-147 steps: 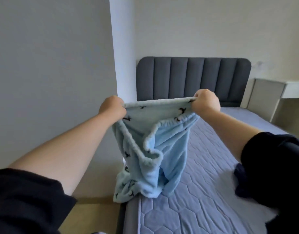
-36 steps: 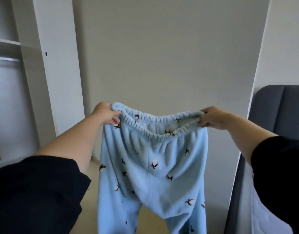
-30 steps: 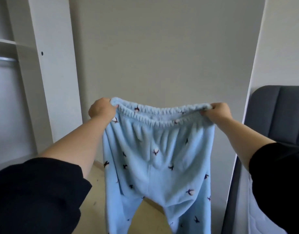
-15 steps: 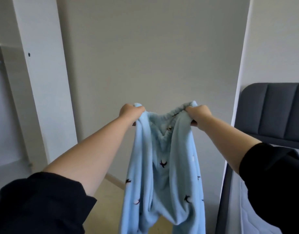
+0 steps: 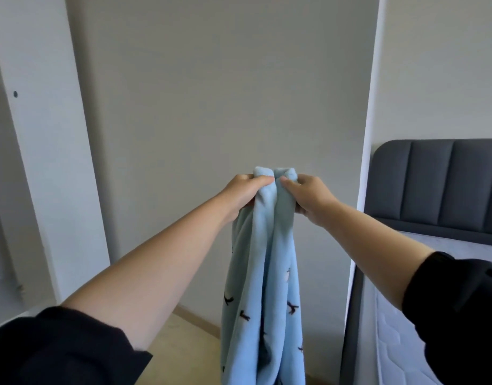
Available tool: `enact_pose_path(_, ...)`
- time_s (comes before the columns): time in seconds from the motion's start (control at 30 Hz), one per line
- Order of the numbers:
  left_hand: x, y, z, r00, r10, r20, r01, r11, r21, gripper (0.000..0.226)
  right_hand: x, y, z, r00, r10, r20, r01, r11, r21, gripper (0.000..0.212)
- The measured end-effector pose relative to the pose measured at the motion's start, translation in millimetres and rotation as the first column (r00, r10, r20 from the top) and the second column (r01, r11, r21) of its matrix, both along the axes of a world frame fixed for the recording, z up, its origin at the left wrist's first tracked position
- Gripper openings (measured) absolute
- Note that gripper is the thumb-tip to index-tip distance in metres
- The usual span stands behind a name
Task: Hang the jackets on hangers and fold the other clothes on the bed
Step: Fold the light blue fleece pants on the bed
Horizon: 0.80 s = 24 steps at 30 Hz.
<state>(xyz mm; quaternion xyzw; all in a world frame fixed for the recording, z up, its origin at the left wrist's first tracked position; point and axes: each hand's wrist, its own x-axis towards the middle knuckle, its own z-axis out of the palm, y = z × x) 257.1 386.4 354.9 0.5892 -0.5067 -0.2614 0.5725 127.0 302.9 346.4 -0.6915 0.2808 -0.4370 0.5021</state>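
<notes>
The left hand (image 5: 246,194) and right hand (image 5: 308,197) have brought the trousers (image 5: 262,273) waistband ends together, each grip pinching fleece; lengthwise fold done, bed (image 5: 433,245) at 3 o'clock.

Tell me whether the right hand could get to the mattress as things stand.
Probably yes, but not freely: the right hand grips the blue trousers with the left hand. The mattress lies to its right, nothing visible between.
</notes>
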Motion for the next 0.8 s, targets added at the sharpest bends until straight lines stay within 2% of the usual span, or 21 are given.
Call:
enact_pose_path(0.07, -3, 0, -1, 0.998, -0.049, 0.027, 0.049, 0.999, -0.002, 0.024, -3, 2, -1, 0.996, 0.093, 0.011, -0.093, 0.996, 0.016, 0.02)
enact_pose_path(0.13, -3, 2, -3, 0.994, -0.103, -0.027, 0.101, 0.994, -0.049, 0.026, -10, 0, -3, 0.983, 0.169, 0.068, -0.174, 0.982, 0.079, 0.028)
enact_pose_path(0.2, -2, 5, -5, 0.983, -0.182, -0.031, 0.179, 0.98, -0.082, 0.037, -20, -4, -3, 0.949, 0.292, 0.123, -0.307, 0.942, 0.133, 0.038)
enact_pose_path(0.3, -5, 7, -7, 0.955, -0.286, 0.074, 0.289, 0.957, -0.031, 0.064, -33, -6, -5, 0.866, 0.489, 0.1, -0.498, 0.861, 0.106, 0.057)
enact_pose_path(0.37, -9, 6, -6, 0.941, -0.302, 0.153, 0.304, 0.953, 0.012, 0.076, -37, -7, -8, 0.836, 0.543, 0.076, -0.548, 0.834, 0.062, 0.052)
enact_pose_path(0.47, -12, 1, -4, 0.891, -0.265, 0.369, 0.256, 0.964, 0.072, 0.071, -37, -4, -12, 0.889, 0.454, 0.056, -0.455, 0.891, -0.008, 0.035)
enact_pose_path(0.53, -13, -3, -5, 0.879, -0.241, 0.411, 0.225, 0.97, 0.087, 0.063, -37, -5, -15, 0.944, 0.32, 0.076, -0.321, 0.947, -0.005, 0.039)
enact_pose_path(0.6, -9, -9, -7, 0.883, -0.147, 0.446, 0.148, 0.988, 0.033, 0.057, -37, -7, -18, 0.966, 0.236, 0.104, -0.242, 0.969, 0.051, 0.042)
enact_pose_path(0.7, 3, -14, -9, 0.816, 0.049, 0.576, 0.02, 0.993, -0.112, 0.046, -37, -8, -22, 0.98, 0.16, 0.117, -0.172, 0.979, 0.108, 0.039)
enact_pose_path(0.77, 10, -18, -13, 0.852, 0.097, 0.515, -0.06, 0.994, -0.088, 0.064, -37, -9, -23, 0.981, 0.127, 0.147, -0.147, 0.98, 0.135, 0.035)
enact_pose_path(0.8, 12, -18, -17, 0.915, 0.057, 0.4, -0.053, 0.998, -0.021, 0.081, -37, -9, -23, 0.978, 0.122, 0.17, -0.149, 0.976, 0.157, 0.033)
